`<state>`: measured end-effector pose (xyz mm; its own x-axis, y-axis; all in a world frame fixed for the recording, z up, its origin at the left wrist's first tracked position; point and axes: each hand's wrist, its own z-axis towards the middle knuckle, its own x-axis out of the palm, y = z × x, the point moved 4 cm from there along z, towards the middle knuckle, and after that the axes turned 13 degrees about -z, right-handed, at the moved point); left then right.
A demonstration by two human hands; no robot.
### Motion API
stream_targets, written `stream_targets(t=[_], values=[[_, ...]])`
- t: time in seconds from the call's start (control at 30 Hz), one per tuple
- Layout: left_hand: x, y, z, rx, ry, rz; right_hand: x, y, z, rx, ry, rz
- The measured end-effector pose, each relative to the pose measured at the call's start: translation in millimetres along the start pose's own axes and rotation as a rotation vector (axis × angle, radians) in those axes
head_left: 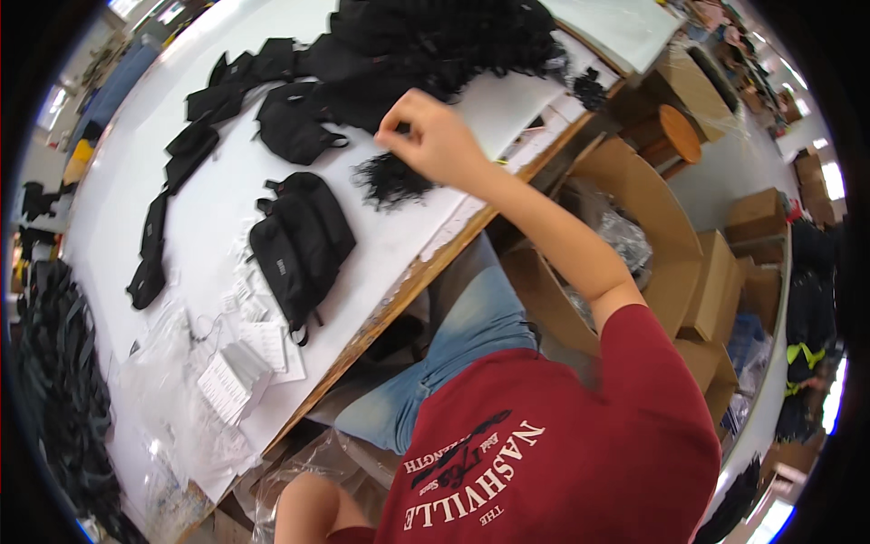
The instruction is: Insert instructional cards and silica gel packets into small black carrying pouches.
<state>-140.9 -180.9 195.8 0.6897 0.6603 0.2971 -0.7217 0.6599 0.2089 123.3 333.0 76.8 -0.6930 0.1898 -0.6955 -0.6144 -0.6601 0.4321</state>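
My right hand point(422, 134) is raised over the white table with thumb and fingers drawn together in a pinch. Whatever it may hold is too small or hidden to make out. Just below it lies a small tangle of black threads or thin strips point(391, 180). A black backpack point(301, 243) lies on the tabletop to the left of the tangle. My left forearm point(313, 510) shows only in part at the lower edge, bent, and the left hand is out of sight.
Black bags and pouches point(299, 122) lie across the table point(204, 195), beside a large black heap point(435, 41). Paper tags point(237, 381) and clear plastic bags point(172, 399) cover the near left corner. An open cardboard box point(657, 208) and a wooden stool point(678, 134) stand right.
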Motion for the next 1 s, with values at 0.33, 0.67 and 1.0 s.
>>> stream_targets(t=[0.33, 0.67, 1.0], values=[[223.3, 69.2, -82.4, -1.287, -0.087, -0.753, -12.4, -1.9, 36.8, 0.254, 0.042, 0.888], [319.1, 43.0, -86.7, -1.173, -0.57, -2.144, 25.5, 32.6, -19.6, 0.389, 0.461, 0.887], [271.4, 49.4, -112.1, -1.439, 0.077, -2.063, 49.4, 45.0, -98.6, 0.656, 0.684, 1.05]])
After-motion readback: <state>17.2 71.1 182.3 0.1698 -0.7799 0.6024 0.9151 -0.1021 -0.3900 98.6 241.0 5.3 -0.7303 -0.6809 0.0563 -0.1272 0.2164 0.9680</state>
